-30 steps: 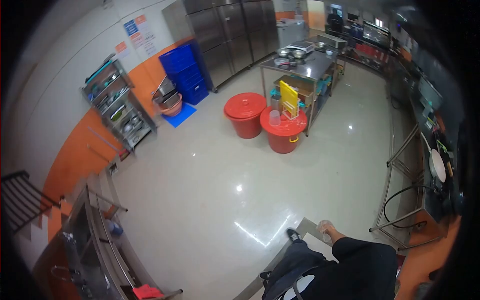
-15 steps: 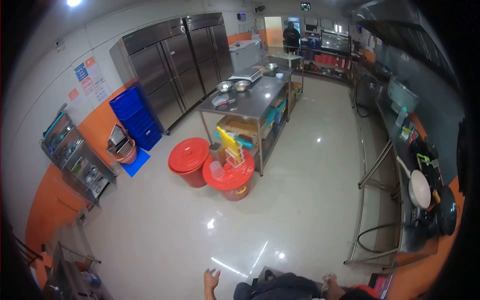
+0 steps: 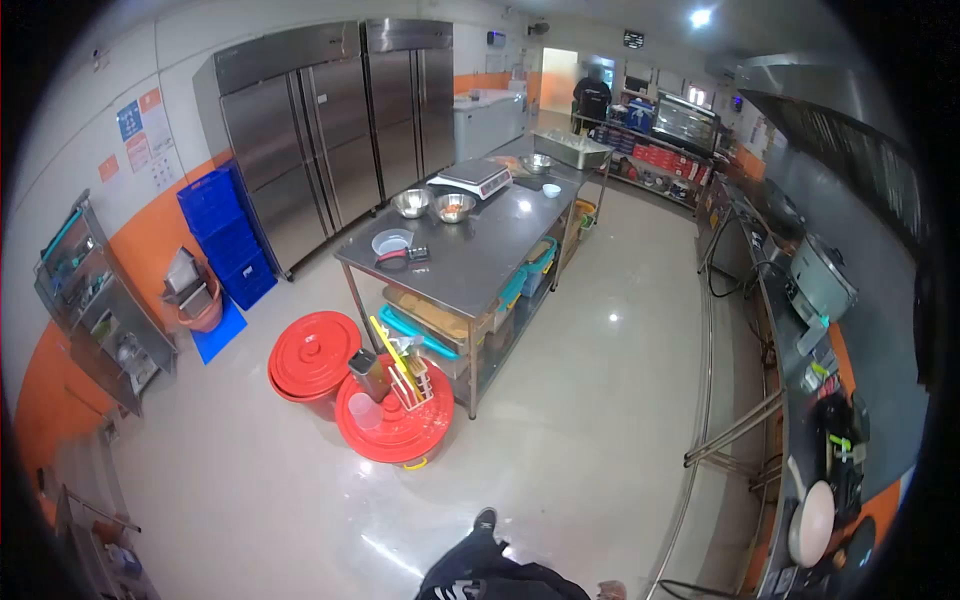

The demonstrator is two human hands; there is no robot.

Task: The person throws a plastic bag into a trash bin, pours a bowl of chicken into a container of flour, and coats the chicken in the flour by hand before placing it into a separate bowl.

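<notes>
Glossy floor (image 3: 560,400) runs past a steel table (image 3: 480,275); two red-lidded buckets (image 3: 410,435) stand at its near end. Over right, a pale frying pan (image 3: 811,525) sits on a counter (image 3: 775,335). Right hand (image 3: 612,591), cut off at the bottom edge, is well apart from both; can't tell if it's open, closed or gripping.
</notes>
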